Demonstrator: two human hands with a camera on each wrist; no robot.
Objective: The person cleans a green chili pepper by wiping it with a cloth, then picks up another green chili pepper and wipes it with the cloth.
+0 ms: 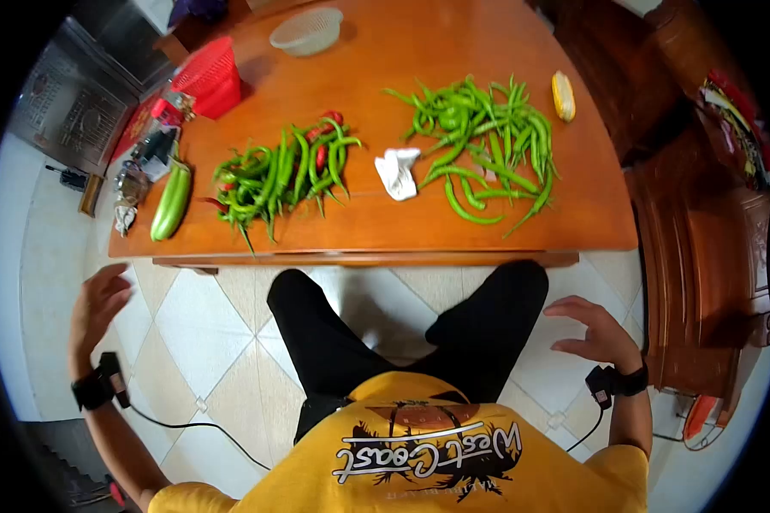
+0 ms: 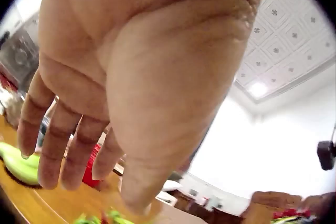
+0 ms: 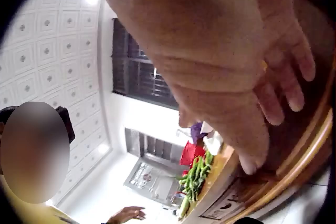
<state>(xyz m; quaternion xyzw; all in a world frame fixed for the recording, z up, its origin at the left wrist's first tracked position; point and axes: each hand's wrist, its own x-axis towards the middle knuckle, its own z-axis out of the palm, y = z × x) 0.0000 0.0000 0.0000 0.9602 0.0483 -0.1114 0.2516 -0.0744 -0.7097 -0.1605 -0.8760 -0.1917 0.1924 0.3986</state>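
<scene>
My left hand (image 1: pixel 101 309) hangs in the air off the table's front left corner, fingers loosely bent and holding nothing. The pale green eggplant (image 1: pixel 172 202) on the tabletop is the thing nearest to it. Off the front right corner, my right hand (image 1: pixel 597 332) is raised with thumb and fingers apart, also empty. On the wooden table (image 1: pixel 359 231), a heap of green peppers (image 1: pixel 282 175) mixed with a few red ones lies left of centre. A second pile of green peppers (image 1: pixel 496 141) spreads out on the right. Between the piles sits a crumpled white tissue (image 1: pixel 398 173).
A red plastic basket (image 1: pixel 210 79) stands at the back left, with a pale strainer basket (image 1: pixel 307 32) behind it. An ear of corn (image 1: pixel 563 96) lies near the right edge. Bagged items (image 1: pixel 131 184) line the left edge. Carved wooden furniture (image 1: pixel 701 282) stands at the right.
</scene>
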